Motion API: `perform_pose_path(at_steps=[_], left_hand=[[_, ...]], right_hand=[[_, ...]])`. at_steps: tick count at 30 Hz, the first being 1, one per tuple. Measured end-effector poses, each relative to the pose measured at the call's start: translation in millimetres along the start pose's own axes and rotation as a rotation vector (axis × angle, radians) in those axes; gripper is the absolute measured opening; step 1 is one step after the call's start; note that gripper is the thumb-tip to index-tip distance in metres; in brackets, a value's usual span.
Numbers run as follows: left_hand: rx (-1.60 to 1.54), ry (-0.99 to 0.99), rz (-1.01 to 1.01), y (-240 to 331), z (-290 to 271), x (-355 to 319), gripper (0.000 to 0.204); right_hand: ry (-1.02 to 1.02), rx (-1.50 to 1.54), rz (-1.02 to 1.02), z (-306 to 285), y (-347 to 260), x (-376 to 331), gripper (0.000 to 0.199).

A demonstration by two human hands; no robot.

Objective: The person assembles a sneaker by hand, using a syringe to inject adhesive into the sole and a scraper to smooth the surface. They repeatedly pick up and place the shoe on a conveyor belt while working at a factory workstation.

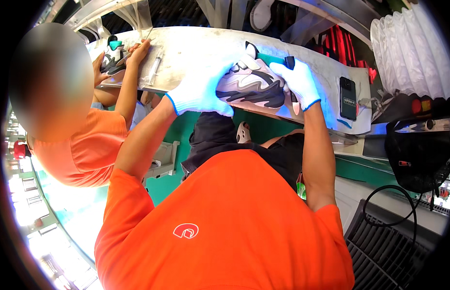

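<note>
A white, grey and black sneaker (254, 86) is held tilted on its side over the table's near edge. My left hand (202, 88), in a white glove with a blue cuff, is wrapped round one end of it. At the other end is my right hand (299, 81), gloved the same way and closed round a slim tool (290, 62) with a black top and a pale lower end. What kind of tool it is I cannot make out. Teal material (268, 59) shows at the shoe's opening. Blue-white glare hides finger detail.
The pale worktable (186, 46) curves across the front. A black phone (348, 98) lies on its right part, and a white pen-like tool (155, 70) on its left. A co-worker in orange (97, 145) handles another shoe (114, 62). A black bag (418, 150) hangs at right, below a white ribbed duct (411, 53).
</note>
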State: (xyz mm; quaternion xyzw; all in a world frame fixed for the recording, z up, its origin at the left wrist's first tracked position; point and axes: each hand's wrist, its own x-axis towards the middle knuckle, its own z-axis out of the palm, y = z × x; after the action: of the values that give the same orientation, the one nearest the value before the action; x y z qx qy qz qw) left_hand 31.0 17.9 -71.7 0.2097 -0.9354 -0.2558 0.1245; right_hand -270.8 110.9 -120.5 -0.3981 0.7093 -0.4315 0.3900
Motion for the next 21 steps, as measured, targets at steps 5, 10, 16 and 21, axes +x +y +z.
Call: perform_pose_path(at_steps=[5,10,16,21], left_hand=[[0.173,0.072,-0.014,17,22,29,0.135],[0.282,-0.016,-0.098,34,40,50,0.134],[0.276,-0.079,-0.131,37,36,53,0.132],[0.302,-0.036,-0.072,29,39,50,0.131]], right_hand=[[-0.01,-0.024,0.008,-1,-1,4,0.043],[-0.02,0.103,0.013,-3,-3,-2,0.038],[0.311,0.982,-0.036,2,-3,11,0.037],[0.365,1.023,-0.071,20,-11,15,0.047]])
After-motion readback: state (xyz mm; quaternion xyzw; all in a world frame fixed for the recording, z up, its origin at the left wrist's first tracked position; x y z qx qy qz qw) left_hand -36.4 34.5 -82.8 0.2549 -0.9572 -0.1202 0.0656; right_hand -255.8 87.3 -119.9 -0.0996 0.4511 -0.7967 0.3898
